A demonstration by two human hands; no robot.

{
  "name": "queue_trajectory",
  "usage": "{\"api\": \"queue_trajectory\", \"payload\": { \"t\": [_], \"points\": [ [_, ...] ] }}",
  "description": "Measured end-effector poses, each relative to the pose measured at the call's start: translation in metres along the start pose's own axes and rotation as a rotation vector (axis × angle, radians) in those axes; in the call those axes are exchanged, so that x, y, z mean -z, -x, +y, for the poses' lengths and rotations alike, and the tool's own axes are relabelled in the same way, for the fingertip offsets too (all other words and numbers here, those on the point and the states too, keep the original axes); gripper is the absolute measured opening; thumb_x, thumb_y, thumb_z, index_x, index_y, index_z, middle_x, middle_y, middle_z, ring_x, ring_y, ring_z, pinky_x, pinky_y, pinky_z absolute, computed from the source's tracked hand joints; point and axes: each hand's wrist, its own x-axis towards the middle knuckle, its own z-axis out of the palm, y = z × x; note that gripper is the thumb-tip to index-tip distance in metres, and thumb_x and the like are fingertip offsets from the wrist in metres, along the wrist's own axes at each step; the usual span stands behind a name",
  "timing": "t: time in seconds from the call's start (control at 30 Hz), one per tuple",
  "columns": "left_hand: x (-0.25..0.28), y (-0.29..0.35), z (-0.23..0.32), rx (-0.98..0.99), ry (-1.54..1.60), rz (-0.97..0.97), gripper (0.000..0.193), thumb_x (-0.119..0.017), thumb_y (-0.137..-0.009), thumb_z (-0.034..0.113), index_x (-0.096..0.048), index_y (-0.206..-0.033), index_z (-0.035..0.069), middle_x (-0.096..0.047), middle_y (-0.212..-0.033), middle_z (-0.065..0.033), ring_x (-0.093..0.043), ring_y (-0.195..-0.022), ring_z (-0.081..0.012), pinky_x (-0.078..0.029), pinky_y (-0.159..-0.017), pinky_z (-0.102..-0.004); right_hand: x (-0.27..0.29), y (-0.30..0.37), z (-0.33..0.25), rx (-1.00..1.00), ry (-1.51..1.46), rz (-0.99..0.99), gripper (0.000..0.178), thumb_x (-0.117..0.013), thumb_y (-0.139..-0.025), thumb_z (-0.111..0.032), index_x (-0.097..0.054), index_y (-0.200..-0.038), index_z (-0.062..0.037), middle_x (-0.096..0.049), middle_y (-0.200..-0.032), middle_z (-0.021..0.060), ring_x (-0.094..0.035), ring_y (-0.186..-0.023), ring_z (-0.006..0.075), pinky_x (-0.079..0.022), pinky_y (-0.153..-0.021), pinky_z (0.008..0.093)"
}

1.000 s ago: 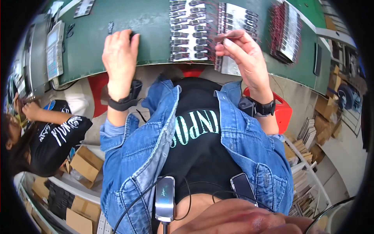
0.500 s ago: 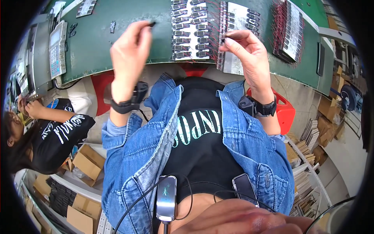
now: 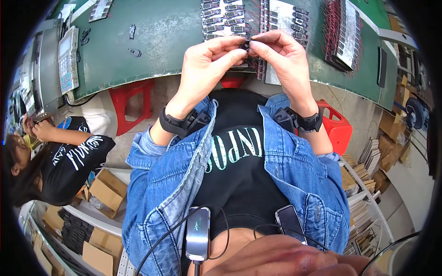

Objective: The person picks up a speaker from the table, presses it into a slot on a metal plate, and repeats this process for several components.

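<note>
Close together over the near edge of the green table [image 3: 156, 55], my two hands meet at a small black part [image 3: 247, 45]. My left hand [image 3: 209, 66] has thumb and fingers pinched at its left side. From the other side my right hand [image 3: 287, 62] pinches it between thumb and forefinger; the fingertips hide much of its shape. Just beyond my hands lies a white board [image 3: 225, 28] with rows of small black modules and thin red wires. Two loose black pieces, one upper [image 3: 132, 31] and one lower [image 3: 134, 52], lie to the left.
Right of my hands is another board with black modules [image 3: 299, 23], then a stack of boards [image 3: 343, 41] with bundled red wires. A keypad device [image 3: 68, 60] sits at the left. Red stools [image 3: 335, 129] stand below the table; a co-worker [image 3: 69, 152] works at far left.
My left hand has moved right and closed in on the part at my right hand. The dark piece it carried is gone from it; another loose piece now lies on the table at left.
</note>
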Motion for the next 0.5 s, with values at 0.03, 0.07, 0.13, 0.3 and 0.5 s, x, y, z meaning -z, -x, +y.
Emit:
{"api": "queue_trajectory", "payload": {
  "t": [0.03, 0.07, 0.13, 0.3, 0.5],
  "points": [
    [-0.0008, 0.0015, -0.002, -0.025, -0.05, 0.005, 0.026, -0.065, -0.093, 0.004, -0.066, -0.118, -0.003, -0.071, -0.099, -0.009, -0.07, -0.087, -0.0142, -0.058, -0.08, -0.0249, 0.0005, 0.0002, 0.0001, -0.001, -0.001, 0.001, 0.017, -0.068, -0.092, -0.006, -0.065, -0.107, 0.0012, -0.07, -0.094, 0.0056, -0.066, -0.087, 0.0098, -0.053, -0.08, 0.0229],
    [-0.0013, 0.0026, -0.0029, -0.051, -0.1, 0.01, 0.026, -0.065, -0.093, 0.003, -0.066, -0.119, -0.003, -0.071, -0.099, -0.0094, -0.07, -0.087, -0.0147, -0.058, -0.08, -0.0252, 0.001, 0.0004, -0.0001, -0.011, 0.007, -0.006, 0.017, -0.068, -0.092, -0.006, -0.065, -0.107, 0.0009, -0.069, -0.095, 0.0055, -0.066, -0.086, 0.0102, -0.054, -0.08, 0.0236],
    [-0.0009, 0.0025, -0.0006, -0.036, -0.058, 0.016, 0.026, -0.065, -0.093, 0.003, -0.066, -0.119, -0.003, -0.071, -0.099, -0.0097, -0.07, -0.087, -0.0146, -0.058, -0.08, -0.0252, 0.0017, 0.0001, -0.0006, -0.029, 0.024, -0.019, 0.018, -0.068, -0.092, -0.007, -0.065, -0.108, 0.0003, -0.069, -0.097, 0.0054, -0.066, -0.086, 0.0112, -0.054, -0.081, 0.025],
    [0.0048, -0.0003, -0.0017, -0.005, -0.025, 0.023, 0.03, -0.063, -0.094, 0.001, -0.063, -0.124, -0.003, -0.07, -0.105, -0.0119, -0.07, -0.089, -0.016, -0.058, -0.081, -0.0258, 0.0011, -0.0005, 0.0055, -0.104, -0.023, -0.039, 0.018, -0.068, -0.092, -0.007, -0.065, -0.109, 0.0, -0.068, -0.096, 0.0038, -0.065, -0.085, 0.0095, -0.053, -0.08, 0.0233],
    [0.0067, -0.0002, -0.0014, -0.023, -0.06, 0.006, 0.029, -0.063, -0.094, 0.003, -0.065, -0.123, -0.001, -0.071, -0.099, -0.0095, -0.069, -0.089, -0.0123, -0.057, -0.08, -0.0237, 0.0024, 0.0, 0.0077, -0.066, 0.168, -0.003, 0.018, -0.067, -0.092, -0.007, -0.066, -0.109, -0.0003, -0.067, -0.094, 0.0021, -0.063, -0.081, 0.007, -0.052, -0.075, 0.0206]
  ]
}}
